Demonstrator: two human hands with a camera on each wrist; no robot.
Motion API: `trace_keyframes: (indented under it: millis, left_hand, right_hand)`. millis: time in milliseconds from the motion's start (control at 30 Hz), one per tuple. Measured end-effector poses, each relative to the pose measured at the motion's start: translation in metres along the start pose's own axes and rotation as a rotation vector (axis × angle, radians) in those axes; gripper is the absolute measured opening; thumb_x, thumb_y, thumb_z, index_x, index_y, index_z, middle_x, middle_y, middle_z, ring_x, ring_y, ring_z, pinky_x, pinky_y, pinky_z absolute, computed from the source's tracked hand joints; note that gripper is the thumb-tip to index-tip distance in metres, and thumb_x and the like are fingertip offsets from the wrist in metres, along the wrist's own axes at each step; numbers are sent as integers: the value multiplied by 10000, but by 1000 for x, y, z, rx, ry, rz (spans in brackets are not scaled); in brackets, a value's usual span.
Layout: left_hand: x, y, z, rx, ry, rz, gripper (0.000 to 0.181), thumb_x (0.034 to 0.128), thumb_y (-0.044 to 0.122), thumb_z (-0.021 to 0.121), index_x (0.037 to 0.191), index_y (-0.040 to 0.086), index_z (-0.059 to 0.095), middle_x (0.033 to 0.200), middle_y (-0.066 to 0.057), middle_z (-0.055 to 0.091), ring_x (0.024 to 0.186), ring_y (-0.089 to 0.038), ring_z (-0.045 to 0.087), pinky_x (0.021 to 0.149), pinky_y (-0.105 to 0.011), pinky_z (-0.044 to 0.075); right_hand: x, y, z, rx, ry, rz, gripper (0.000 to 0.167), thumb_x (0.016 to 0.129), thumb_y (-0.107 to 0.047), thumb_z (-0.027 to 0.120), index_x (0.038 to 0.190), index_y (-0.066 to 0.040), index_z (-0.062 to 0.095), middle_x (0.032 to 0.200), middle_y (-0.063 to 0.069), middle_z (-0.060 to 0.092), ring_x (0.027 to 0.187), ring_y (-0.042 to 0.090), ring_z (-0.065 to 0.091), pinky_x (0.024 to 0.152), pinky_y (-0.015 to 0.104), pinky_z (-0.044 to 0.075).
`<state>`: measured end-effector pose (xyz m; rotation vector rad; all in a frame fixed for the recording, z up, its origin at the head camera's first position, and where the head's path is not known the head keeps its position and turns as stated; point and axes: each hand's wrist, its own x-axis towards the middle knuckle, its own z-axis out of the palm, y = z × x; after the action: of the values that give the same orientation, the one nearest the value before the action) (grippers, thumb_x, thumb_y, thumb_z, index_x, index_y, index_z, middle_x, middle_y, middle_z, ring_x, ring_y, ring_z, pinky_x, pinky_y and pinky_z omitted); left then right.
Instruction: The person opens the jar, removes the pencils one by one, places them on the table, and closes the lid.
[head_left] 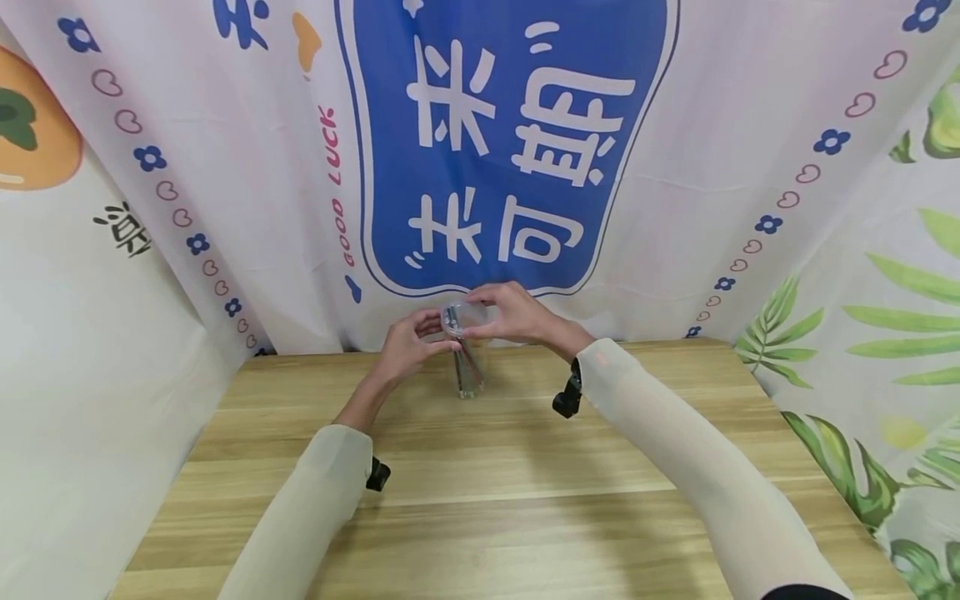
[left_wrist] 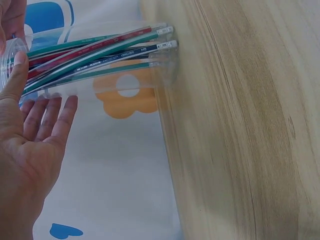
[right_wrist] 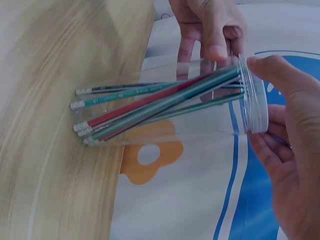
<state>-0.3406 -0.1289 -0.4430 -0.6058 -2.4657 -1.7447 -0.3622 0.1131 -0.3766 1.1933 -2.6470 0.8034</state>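
Note:
A clear plastic jar (head_left: 471, 367) stands on the table near its far edge, with several green, red and dark pencils (right_wrist: 165, 100) leaning inside, eraser ends at the bottom. My right hand (head_left: 517, 315) grips the clear lid (right_wrist: 257, 95) at the jar's top between thumb and fingers. Around the upper side of the jar is my left hand (head_left: 406, 346), its thumb against the rim and its fingers bent loosely round the wall, as the left wrist view shows. In that view the left hand (left_wrist: 35, 130) partly covers the rim.
The wooden table (head_left: 450, 500) reaches back to a printed curtain (head_left: 300, 208) right behind the jar. Leaf-patterned cloth (head_left: 862, 333) hangs at the right, and pale cloth (head_left: 112, 333) at the left. Both wrists carry small black cameras.

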Motion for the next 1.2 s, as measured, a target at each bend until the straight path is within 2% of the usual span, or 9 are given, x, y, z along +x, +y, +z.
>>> trace_keyframes:
  millis: [200, 333, 467, 600, 700, 800, 933, 1067, 1200]
  left_hand:
    - [0, 0, -1, -16, -7, 7, 604, 841, 83, 905, 1366, -42, 634, 1324, -234, 699, 1244, -383, 682, 1074, -565, 540]
    - [0, -1, -1, -18, -7, 8, 607, 840, 84, 906, 1364, -49, 631, 1327, -238, 694, 1243, -386, 681, 1074, -576, 536]
    - [0, -1, -1, -20, -12, 7, 615, 842, 89, 906, 1370, -53, 625, 1336, -241, 687, 1253, -390, 675, 1079, -577, 533]
    - [-1, -1, -1, -16, -11, 7, 611, 846, 94, 903, 1371, -48, 624, 1337, -236, 687, 1252, -387, 676, 1082, -569, 534]
    - [-2, 1, -1, -10, -10, 6, 608, 850, 95, 900, 1373, -42, 623, 1338, -230, 685, 1251, -382, 676, 1083, -561, 536]
    - [-2, 1, -1, -6, -12, 6, 612, 849, 95, 901, 1374, -44, 619, 1342, -235, 681, 1254, -388, 673, 1090, -568, 529]
    - [-1, 0, 0, 2, -16, 9, 626, 844, 98, 906, 1380, -43, 614, 1347, -240, 678, 1257, -394, 671, 1099, -579, 519]
    - [-2, -1, 0, 4, -16, 11, 634, 849, 96, 903, 1393, -39, 608, 1355, -241, 674, 1263, -394, 668, 1102, -571, 520]
    - [-3, 0, -1, 3, -13, 8, 639, 851, 101, 902, 1402, -31, 607, 1358, -236, 675, 1265, -389, 667, 1104, -561, 521]
  right_hand:
    - [2, 5, -5, 56, -83, 4, 627, 900, -322, 849, 1414, -15, 660, 1448, 155, 654, 1050, 257, 698, 801, 315, 570]
    - [3, 9, -8, 110, -133, -16, 632, 911, -294, 834, 1447, -24, 634, 1498, 177, 610, 1166, 367, 685, 890, 455, 593]
    - [4, 13, -10, 173, -173, -23, 626, 915, -243, 826, 1467, -33, 619, 1529, 192, 578, 1218, 433, 659, 967, 594, 564]
    - [5, 14, -10, 198, -190, -16, 627, 912, -222, 805, 1482, -49, 609, 1551, 183, 558, 1190, 438, 664, 977, 597, 557]
    - [4, 13, -9, 196, -185, 6, 635, 909, -225, 785, 1497, -70, 601, 1570, 156, 546, 1196, 420, 665, 966, 536, 570]
    - [3, 11, -7, 196, -168, 34, 662, 906, -234, 780, 1518, -81, 581, 1596, 122, 525, 1287, 366, 630, 1043, 468, 560]
    - [-1, 8, -6, 193, -101, 43, 684, 887, -260, 814, 1497, -45, 591, 1558, 135, 561, 1360, 316, 587, 1135, 443, 520]
    - [-4, 5, -6, 160, -32, 41, 669, 861, -299, 870, 1419, -3, 647, 1438, 170, 640, 1286, 323, 637, 1097, 448, 552]
    - [-4, 4, -5, 120, -10, 32, 655, 841, -321, 910, 1358, 11, 684, 1347, 168, 683, 1199, 323, 677, 1048, 474, 581]
